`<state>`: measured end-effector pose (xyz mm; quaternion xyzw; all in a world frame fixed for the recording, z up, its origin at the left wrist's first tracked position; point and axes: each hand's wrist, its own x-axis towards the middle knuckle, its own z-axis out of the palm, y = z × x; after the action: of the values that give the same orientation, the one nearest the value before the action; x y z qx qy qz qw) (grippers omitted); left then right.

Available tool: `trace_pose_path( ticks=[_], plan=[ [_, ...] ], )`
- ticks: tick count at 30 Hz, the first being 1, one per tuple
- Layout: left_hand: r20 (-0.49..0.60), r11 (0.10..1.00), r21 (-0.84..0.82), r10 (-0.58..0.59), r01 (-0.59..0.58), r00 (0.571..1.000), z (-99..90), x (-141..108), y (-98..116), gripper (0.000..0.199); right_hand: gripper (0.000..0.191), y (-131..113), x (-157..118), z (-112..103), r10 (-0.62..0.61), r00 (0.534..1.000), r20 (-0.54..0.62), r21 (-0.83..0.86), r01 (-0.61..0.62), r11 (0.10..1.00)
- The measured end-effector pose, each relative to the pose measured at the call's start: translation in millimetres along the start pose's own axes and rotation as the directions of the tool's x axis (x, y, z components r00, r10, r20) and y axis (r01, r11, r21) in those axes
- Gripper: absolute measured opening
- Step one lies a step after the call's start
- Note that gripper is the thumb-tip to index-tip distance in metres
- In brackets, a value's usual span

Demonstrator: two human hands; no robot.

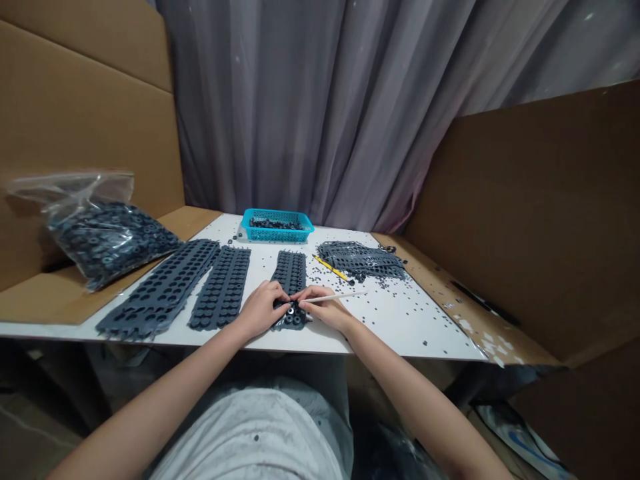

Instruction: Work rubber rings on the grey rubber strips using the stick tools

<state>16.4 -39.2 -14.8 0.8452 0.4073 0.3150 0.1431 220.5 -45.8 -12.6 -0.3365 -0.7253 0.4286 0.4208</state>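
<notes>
Blue basket taken as landmark; it sits at the far side of the white surface, small dark parts heaped inside. Straight out from it toward the wearer: a narrow dark sheet, bumps or holes in rows, ring-like parts showing at its near end. Both hands on that sheet, well nearer the wearer than the basket.

Left hand: on the sheet's left edge, fingers bent, thumb and fingertips drawn close together. Cannot tell whether a part is pinched there; too small. Right hand: at the sheet's right edge, fingers closed around a thin white stick, which points out to the right. Fingertips of the two hands nearly meet.

Left of the basket and nearer the wearer: two more dark sheets, a shorter one and a longer, broader one beyond it. Farther left, a clear plastic bag full of dark rings, tilted.

Right of the basket, somewhat nearer the wearer: a pile of dark sheets, a slim yellow tool beside it, dark specks scattered around. Behind the basket, a grey curtain.
</notes>
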Motion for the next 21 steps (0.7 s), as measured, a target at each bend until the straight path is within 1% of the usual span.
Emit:
trace_pose_path(
  ticks=[11, 21],
  plan=[
    [0.034, 0.998, -0.044, -0.047, 0.048, 0.998, 4.2, 2.7, -4.6, 0.010, 0.026, 5.5, 0.9, 0.6, -0.092, 0.996, 0.022, -0.102, 0.094, 0.990],
    [0.033, 0.996, -0.060, -0.070, 0.072, 0.997, 5.8, 3.6, -7.9, 0.009, 0.024, 7.3, -1.0, 2.7, -0.190, 0.981, 0.044, -0.339, 0.194, 0.921]
  ],
)
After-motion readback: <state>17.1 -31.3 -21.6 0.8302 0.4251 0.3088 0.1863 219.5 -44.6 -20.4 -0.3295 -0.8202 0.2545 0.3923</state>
